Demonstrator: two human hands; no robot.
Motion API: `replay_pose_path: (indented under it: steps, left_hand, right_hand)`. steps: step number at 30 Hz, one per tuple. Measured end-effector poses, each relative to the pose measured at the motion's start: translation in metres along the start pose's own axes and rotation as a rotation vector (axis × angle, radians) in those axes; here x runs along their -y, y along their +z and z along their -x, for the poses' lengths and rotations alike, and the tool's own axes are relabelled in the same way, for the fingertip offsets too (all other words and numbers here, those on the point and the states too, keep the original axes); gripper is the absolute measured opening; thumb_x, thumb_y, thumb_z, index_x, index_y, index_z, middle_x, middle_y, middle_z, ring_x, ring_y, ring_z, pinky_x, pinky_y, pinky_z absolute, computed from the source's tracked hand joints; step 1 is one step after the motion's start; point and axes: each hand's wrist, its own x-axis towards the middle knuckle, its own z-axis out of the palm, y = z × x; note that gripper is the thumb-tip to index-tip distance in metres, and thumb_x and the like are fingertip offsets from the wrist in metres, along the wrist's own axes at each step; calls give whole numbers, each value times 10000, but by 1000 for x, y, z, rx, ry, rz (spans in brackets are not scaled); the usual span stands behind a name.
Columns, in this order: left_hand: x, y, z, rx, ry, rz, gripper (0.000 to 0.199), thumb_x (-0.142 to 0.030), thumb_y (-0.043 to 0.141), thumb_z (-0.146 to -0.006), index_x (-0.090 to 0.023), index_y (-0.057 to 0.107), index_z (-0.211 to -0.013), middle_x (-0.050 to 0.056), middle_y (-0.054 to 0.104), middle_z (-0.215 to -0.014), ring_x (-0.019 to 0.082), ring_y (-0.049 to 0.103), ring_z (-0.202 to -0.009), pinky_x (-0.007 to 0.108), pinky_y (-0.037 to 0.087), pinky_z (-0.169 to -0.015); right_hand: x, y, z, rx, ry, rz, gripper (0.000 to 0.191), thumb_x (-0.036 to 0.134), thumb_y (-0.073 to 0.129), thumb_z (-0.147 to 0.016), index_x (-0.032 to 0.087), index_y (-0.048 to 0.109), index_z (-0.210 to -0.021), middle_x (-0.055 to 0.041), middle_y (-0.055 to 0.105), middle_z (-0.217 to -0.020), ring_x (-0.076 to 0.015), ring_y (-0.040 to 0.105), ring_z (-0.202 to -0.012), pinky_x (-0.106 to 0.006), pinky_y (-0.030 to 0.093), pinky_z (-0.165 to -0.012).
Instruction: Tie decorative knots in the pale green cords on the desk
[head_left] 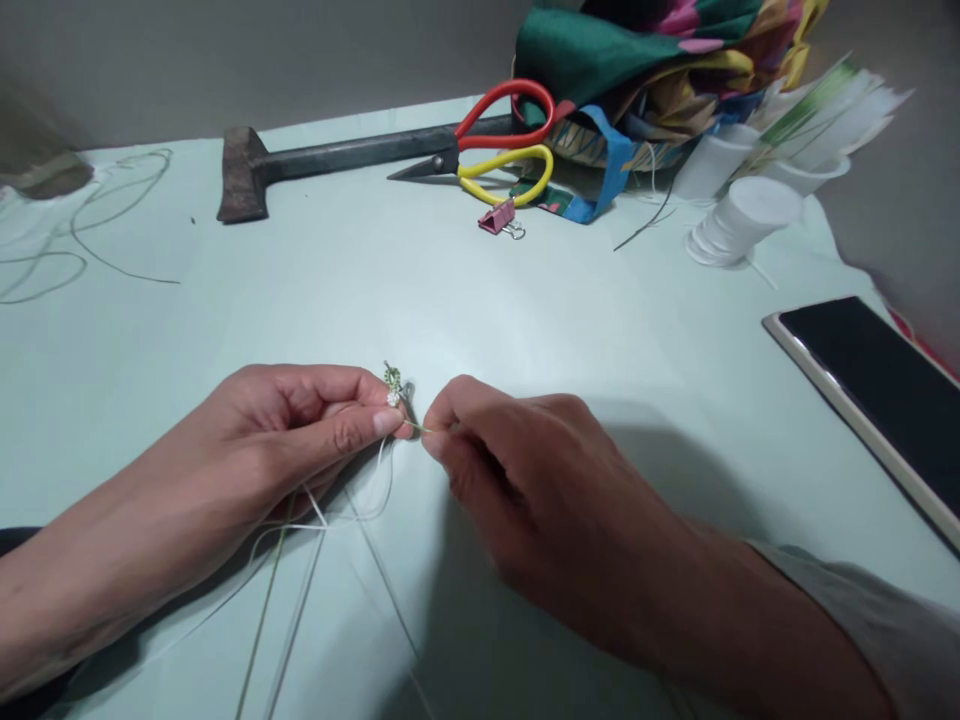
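A small green and white knotted or beaded piece (pixel 393 384) is pinched between the thumb and forefinger of my left hand (pixel 300 430), its green tip pointing up. From it a thin green thread (pixel 415 426) runs a short way right to my right hand (pixel 510 460), whose thumb and forefinger are closed on the thread. The two hands are close together but apart. White and green cords (pixel 266 610) hang from under my left hand toward the lower edge of the view.
A hammer-like iron tool (pixel 244 175) lies at the back, with scissors (pixel 506 140) over its handle and a pink binder clip (pixel 497 217) in front. Coloured fabric (pixel 630 60), a white spool (pixel 742 220) and a phone (pixel 877 400) are rightward. Loose thread (pixel 124 270) lies left.
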Motion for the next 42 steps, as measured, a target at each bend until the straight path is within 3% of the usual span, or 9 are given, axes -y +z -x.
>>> replay_pose_path:
  steps: [3,6,11,16,22,27,32,38,42]
  left_hand:
    - [-1,1,0,-8,10,-12,500,-730,788,-864,-241,733,-779,-52,375,-605,106,259,-542,185,238,-429]
    - [-2,2,-2,-2,34,-28,510,-735,769,-870,-243,708,-750,-51,371,-593,111,248,-528,200,242,-419]
    - [-5,5,-2,-16,45,-27,477,-696,768,-840,-244,678,-717,-50,383,-576,113,265,-505,214,235,-409]
    - [-10,8,0,45,83,-22,413,-596,736,-864,-226,661,-698,-25,479,-625,119,374,-556,198,317,-464]
    - [-9,10,-1,33,114,-28,394,-559,710,-897,-216,655,-711,-30,475,-627,108,335,-551,192,309,-456]
    - [-11,12,0,0,80,-38,401,-604,740,-842,-223,674,-733,-43,428,-612,112,282,-545,213,247,-440]
    - [-15,12,-1,-15,59,-32,403,-601,792,-739,-224,658,-691,-28,461,-621,122,312,-566,241,243,-469]
    - [-13,14,-3,-22,43,-26,405,-628,752,-755,-232,664,-742,-58,372,-576,109,232,-504,253,164,-419]
    - [-12,15,-6,-16,99,-34,407,-613,737,-776,-215,664,-731,-44,412,-590,106,268,-518,233,208,-427]
  right_hand:
    - [1,-4,-1,-57,-20,-48,84,268,504,-1018,236,580,-1003,78,497,-665,-133,412,-574,-316,300,-570]
    - [2,-6,1,-140,-77,-10,95,230,527,-1022,213,619,-1040,62,582,-721,-135,466,-616,-308,360,-587]
    - [5,3,7,-315,-405,338,301,40,447,-1025,202,701,-1019,-68,753,-1055,-227,590,-932,-424,495,-860]
    - [6,17,6,-193,-533,372,352,-27,451,-968,143,745,-1059,-49,752,-1010,-203,598,-891,-420,498,-890]
    - [1,24,2,-85,-560,393,293,-42,515,-824,172,677,-942,-45,662,-912,-210,515,-806,-406,487,-814]
    - [-2,25,12,-100,-520,368,248,3,490,-927,180,661,-959,-60,649,-937,-222,537,-874,-409,507,-920]
    - [9,12,12,-60,-410,263,149,157,666,-957,252,730,-1052,-75,662,-1046,-251,594,-996,-412,549,-923]
    - [18,-7,29,-100,-300,49,124,291,752,-965,289,823,-1066,-80,695,-1022,-251,659,-955,-374,613,-824]
    - [15,-17,50,-132,-247,-100,94,301,763,-991,304,857,-983,-57,723,-942,-203,690,-809,-298,613,-686]
